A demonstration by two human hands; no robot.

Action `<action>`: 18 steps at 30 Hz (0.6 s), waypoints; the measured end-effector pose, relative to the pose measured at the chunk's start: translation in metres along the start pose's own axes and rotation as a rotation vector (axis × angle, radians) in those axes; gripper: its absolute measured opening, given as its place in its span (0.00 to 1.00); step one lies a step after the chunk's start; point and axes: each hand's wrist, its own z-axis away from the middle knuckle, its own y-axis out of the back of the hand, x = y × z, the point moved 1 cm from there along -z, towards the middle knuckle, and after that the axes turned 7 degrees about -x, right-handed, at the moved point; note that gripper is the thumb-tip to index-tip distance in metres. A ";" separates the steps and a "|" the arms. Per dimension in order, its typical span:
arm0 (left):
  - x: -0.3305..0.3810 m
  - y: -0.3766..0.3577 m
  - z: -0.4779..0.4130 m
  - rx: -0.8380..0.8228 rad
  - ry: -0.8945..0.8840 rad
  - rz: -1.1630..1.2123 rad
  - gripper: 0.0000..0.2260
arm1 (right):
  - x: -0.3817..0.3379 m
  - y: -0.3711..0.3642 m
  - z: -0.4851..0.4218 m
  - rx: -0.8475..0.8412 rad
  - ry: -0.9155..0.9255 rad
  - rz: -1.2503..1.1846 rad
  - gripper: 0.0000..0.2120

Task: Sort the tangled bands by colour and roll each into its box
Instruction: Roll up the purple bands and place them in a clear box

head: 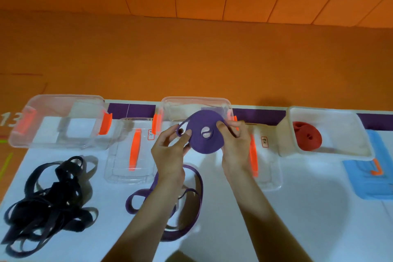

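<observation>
The right hand (236, 144) grips the right edge of the purple roll (200, 147), and the left hand (170, 149) pinches the band where it leaves the roll on the left. The roll is in the air, just in front of the middle box (195, 101). The loose purple band (198, 178) lies on the table (297, 208), so I judge the rolling is not finished. The next move calls for turning the roll while feeding the band tight. The black bands (49, 204) lie tangled at the left.
</observation>
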 end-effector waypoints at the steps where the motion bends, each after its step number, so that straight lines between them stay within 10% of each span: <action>1: -0.003 -0.004 -0.011 0.032 0.009 0.015 0.16 | 0.003 0.000 -0.009 -0.032 -0.029 0.028 0.10; 8: -0.024 -0.019 -0.095 0.195 0.038 -0.115 0.18 | 0.033 -0.006 -0.074 -0.281 -0.210 0.352 0.08; 18: -0.070 -0.019 -0.175 0.166 0.158 -0.627 0.15 | 0.075 -0.019 -0.128 -0.616 -0.532 1.087 0.33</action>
